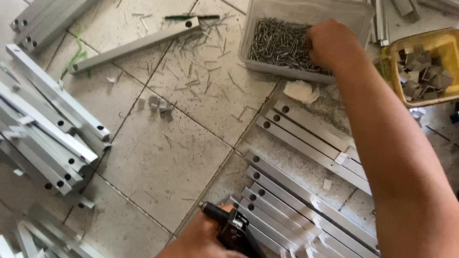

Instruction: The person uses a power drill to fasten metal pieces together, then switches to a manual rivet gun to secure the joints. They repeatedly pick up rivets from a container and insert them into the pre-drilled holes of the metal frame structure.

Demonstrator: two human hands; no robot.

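Head view looks down on a tiled floor (153,156) where a person works with bare hands. The right hand (330,45) reaches into a clear plastic tub (258,8) of loose rivets (277,41); its fingers are curled down into the heap at the tub's right side, and whether they have pinched a rivet cannot be told, since the fingertips are buried. Just right of that hand, beyond the wrist, stands a yellow tub (457,47) holding small grey metal brackets (424,72). Below the knuckles, just outside the clear tub, lies a crumpled white scrap (302,91).

The left hand (201,247) is at the bottom edge, fingers wrapped closed around the black handles of a hand riveter (231,230), whose nose points up and to the left, away from the palm. Directly right of those fingers lies a row of flat aluminium bars (309,213) with holes at their ends, side by side; a second, shorter group (309,134) lies between the two hands. Well to the left of both hands are stacked aluminium channel pieces (43,128), and one long bar (133,46) lies apart above them among scattered rivet stems (201,71).
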